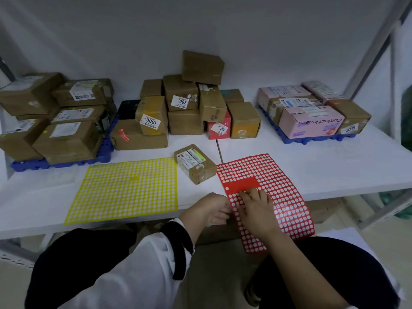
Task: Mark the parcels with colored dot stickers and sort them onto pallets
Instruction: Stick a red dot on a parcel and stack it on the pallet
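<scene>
Red sticker sheet [278, 186] sits near-right on the table [334, 166]. It's glossy, and its near end overhangs the edge. Your right hand [256, 206] has bent fingertips on the dots; can't tell if they're pinching one. Your left hand [211, 208] curls at the sheet's left edge, grip hidden. Taped cardboard parcel [196, 163] touches its far-left corner. Open tabletop to the right.

The surface [334, 166] is bare at its right front edge, between the red sheet [278, 186] and the right pallet stack [312, 112]. From there a free lane goes back to the wall, beside the central pile [185, 108]. A small parcel [195, 163] blocks the gap between the red sheet and the yellow sheet [127, 188]. The left pallet stack [55, 121] fills the left rear corner.
</scene>
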